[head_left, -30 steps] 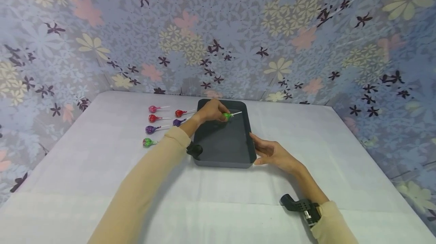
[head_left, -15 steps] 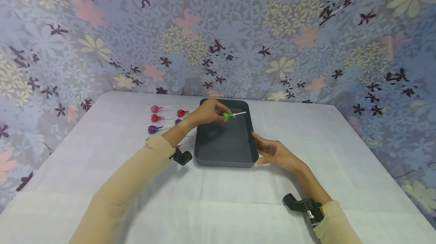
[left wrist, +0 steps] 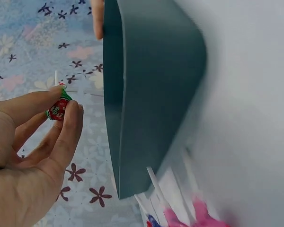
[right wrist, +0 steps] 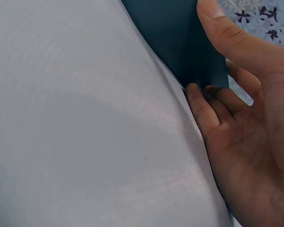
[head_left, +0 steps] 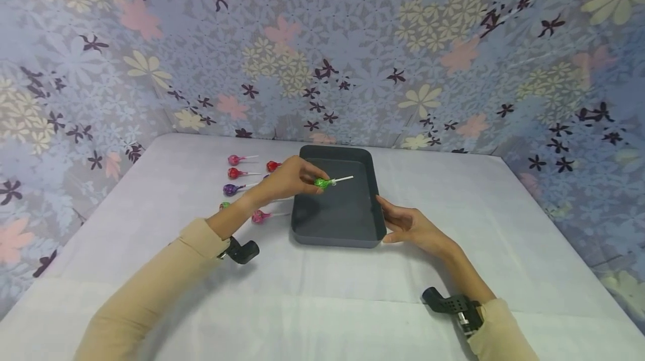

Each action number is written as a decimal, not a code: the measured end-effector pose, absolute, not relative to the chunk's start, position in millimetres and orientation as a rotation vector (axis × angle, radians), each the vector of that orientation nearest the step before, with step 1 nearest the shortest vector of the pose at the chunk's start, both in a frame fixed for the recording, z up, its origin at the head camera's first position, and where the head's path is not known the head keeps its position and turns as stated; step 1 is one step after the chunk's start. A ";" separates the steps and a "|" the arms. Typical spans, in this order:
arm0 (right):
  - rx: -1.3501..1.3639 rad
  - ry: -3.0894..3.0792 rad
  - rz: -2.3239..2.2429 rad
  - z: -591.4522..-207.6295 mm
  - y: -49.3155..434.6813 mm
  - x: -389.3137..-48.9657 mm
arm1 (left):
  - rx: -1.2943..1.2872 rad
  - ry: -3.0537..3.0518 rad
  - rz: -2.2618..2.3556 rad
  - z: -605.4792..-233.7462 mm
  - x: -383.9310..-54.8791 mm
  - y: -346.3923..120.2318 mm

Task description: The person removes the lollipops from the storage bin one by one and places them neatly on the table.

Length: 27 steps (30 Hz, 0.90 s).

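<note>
My left hand (head_left: 287,179) pinches a green-wrapped lollipop (head_left: 321,183) by its candy end between thumb and fingertips, over the left part of a dark grey tray (head_left: 337,242). Its white stick points right. In the left wrist view the lollipop's wrapper (left wrist: 58,109) shows red as well as green, above the level of the tray's rim. At the tray's right side, near its front corner, my right hand (head_left: 413,230) rests its fingertips against the outer wall, the thumb at the corner. The right wrist view shows fingers (right wrist: 203,113) touching the tray wall (right wrist: 175,42) low down.
Left of the tray lie several lollipops, among them a pink one (head_left: 233,160), two red ones (head_left: 233,173) and a purple one (head_left: 230,190). Another pink lollipop (head_left: 259,216) lies near the tray's left wall. My left arm partly covers the group. A flowered cloth (head_left: 353,59) hangs behind the white table.
My left hand has moved left and nearer to me, still holding the green lollipop over the tray. My right hand has kept its place at the tray's side.
</note>
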State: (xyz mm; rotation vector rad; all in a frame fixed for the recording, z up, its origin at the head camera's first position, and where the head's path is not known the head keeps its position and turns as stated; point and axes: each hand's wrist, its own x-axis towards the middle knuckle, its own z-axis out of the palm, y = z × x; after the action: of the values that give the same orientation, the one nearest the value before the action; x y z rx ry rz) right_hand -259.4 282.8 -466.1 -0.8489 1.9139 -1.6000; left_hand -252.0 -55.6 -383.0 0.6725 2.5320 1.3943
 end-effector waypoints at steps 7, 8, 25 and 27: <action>-0.851 1.918 -1.589 -466.1 284.1 -258.5 | 0.746 2.637 1.245 -389.6 -237.4 -75.0; -0.850 1.920 -1.589 -466.0 284.1 -258.5 | 0.741 2.642 1.232 -390.2 -234.8 -78.0; -0.862 1.912 -1.589 -467.8 283.6 -262.2 | 0.689 2.687 1.212 -407.1 -190.2 -137.4; -0.856 1.912 -1.592 -467.7 283.7 -261.6 | 0.663 2.701 1.190 -409.3 -184.1 -146.0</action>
State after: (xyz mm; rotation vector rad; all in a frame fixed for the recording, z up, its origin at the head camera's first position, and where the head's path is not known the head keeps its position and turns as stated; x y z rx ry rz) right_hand -261.6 283.7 -467.7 -0.8561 1.9120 -1.5915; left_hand -184.1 -146.0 -409.3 0.6626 2.7012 1.1897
